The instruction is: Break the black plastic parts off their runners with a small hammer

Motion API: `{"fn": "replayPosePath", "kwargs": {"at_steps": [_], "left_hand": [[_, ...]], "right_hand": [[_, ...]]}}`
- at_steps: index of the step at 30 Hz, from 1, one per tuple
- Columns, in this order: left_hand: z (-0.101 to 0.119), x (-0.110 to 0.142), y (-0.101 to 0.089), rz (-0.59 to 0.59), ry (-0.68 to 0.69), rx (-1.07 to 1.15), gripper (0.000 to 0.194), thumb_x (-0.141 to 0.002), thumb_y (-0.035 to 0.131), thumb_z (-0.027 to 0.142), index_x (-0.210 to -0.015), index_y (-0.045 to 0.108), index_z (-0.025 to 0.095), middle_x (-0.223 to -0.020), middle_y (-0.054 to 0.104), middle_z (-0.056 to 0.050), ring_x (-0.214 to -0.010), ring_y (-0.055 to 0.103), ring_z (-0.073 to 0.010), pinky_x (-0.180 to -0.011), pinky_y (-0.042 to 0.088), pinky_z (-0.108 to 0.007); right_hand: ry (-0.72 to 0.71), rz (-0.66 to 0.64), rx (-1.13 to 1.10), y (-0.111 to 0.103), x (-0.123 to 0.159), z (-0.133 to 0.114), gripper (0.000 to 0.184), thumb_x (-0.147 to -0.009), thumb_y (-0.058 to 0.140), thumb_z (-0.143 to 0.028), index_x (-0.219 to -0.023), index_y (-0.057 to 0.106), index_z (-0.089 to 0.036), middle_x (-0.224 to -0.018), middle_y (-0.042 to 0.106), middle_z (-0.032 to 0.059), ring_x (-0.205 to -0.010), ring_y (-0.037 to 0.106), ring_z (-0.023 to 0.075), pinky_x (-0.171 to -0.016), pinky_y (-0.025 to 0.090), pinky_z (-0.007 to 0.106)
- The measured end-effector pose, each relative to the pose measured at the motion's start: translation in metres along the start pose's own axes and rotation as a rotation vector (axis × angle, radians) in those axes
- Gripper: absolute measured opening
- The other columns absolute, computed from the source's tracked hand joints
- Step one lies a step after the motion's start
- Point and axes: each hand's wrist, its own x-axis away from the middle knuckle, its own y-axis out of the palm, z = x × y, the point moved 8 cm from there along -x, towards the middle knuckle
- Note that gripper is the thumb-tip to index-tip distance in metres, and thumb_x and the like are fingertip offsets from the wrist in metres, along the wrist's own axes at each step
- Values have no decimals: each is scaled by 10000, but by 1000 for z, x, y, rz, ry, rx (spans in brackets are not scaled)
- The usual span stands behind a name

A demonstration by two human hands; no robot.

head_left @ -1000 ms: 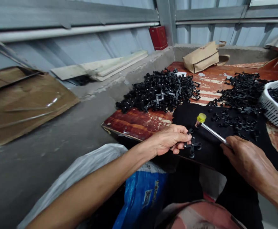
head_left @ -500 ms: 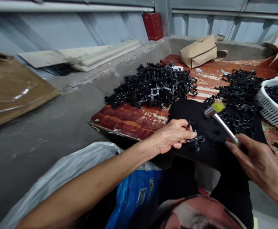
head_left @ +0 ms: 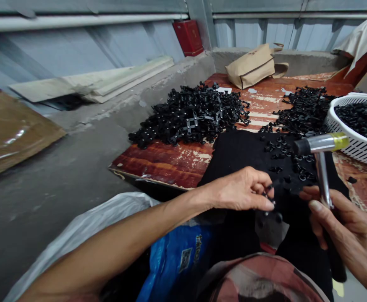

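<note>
My left hand (head_left: 242,191) pinches a black cross-shaped plastic part (head_left: 270,201) at the near edge of a black cloth (head_left: 240,153) spread on the worn red board (head_left: 171,161). My right hand (head_left: 344,228) grips the handle of a small metal hammer (head_left: 320,144), held upright with its yellow-tipped head above the cloth. Small black ring pieces (head_left: 289,161) lie scattered on the cloth between the two hands and the basket.
A heap of black cross parts (head_left: 191,115) lies at the board's far left, another pile (head_left: 303,109) at far right beside a white basket (head_left: 352,144) of black pieces. A tan bag (head_left: 252,67) sits behind. A blue-and-white sack (head_left: 177,256) is below my left arm.
The hammer has swung up from lying low over the cloth to standing upright. My left hand has drawn the cross part toward the cloth's near edge. The view has shifted.
</note>
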Motion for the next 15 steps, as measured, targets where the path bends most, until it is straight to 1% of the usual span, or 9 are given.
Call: {"fn": "replayPosePath", "kwargs": {"at_steps": [2, 4, 5, 6, 9, 10, 11, 13, 15], "left_hand": [[7, 1, 15, -105, 35, -114, 134, -693, 646, 182, -776, 550, 140, -572, 451, 72, -507, 362, -45, -471, 270, -181], [11, 2, 20, -120, 53, -170, 185, -692, 665, 194, -817, 535, 151, -594, 475, 71, -516, 397, -53, -481, 294, -187], [12, 2, 16, -74, 72, -173, 241, -677, 688, 204, -846, 522, 157, -626, 509, 62, -540, 436, -61, -501, 322, -189], [13, 4, 8, 10, 99, -154, 304, -661, 711, 221, -879, 507, 163, -679, 550, 45, -577, 478, -71, -531, 353, -193], [6, 18, -22, 351, 132, -26, 435, -673, 719, 349, -976, 457, 179, -917, 611, -38, -711, 561, -111, -592, 421, -216], [-1, 24, -28, 426, 109, 24, 441, -700, 689, 406, -992, 451, 178, -973, 606, -63, -742, 573, -126, -591, 435, -226], [-8, 29, -28, 450, 70, 64, 426, -737, 642, 453, -998, 457, 172, -1001, 601, -82, -766, 582, -142, -589, 448, -238], [-18, 34, -16, 380, 12, 114, 395, -803, 545, 508, -967, 511, 150, -977, 612, -93, -801, 589, -161, -618, 464, -258], [-18, 34, -1, 303, 28, 148, 386, -844, 487, 510, -916, 565, 139, -915, 624, -76, -806, 585, -152, -663, 456, -255]], "right_hand": [[21, -112, -91, 14, -4, -6, 399, -848, 574, -498, -1161, 564, -251, -584, 541, -49, -420, 472, 106, -368, 383, 200], [49, -170, -161, 25, -5, -9, 381, -823, 617, -485, -1109, 591, -236, -540, 505, -63, -386, 412, 88, -342, 330, 190], [56, -161, -183, 28, -4, -10, 350, -814, 632, -476, -1060, 609, -227, -513, 478, -71, -377, 385, 80, -339, 311, 185], [60, -129, -197, 28, -3, -10, 318, -813, 637, -467, -1015, 618, -221, -500, 461, -74, -377, 374, 75, -342, 305, 182], [51, 41, -229, 20, 2, -9, 276, -823, 628, -461, -963, 600, -224, -502, 480, -69, -395, 413, 85, -361, 339, 184], [46, 98, -245, 16, 4, -9, 278, -818, 633, -461, -963, 592, -228, -501, 486, -67, -400, 429, 93, -363, 352, 188], [39, 147, -259, 13, 6, -8, 283, -811, 640, -463, -963, 587, -230, -499, 488, -67, -401, 437, 100, -360, 358, 192], [25, 205, -271, 11, 10, -7, 294, -795, 656, -465, -958, 590, -230, -498, 480, -68, -400, 439, 106, -355, 356, 199], [19, 222, -250, 14, 13, -5, 286, -791, 665, -455, -954, 606, -227, -525, 482, -63, -420, 443, 104, -378, 367, 204]]}}
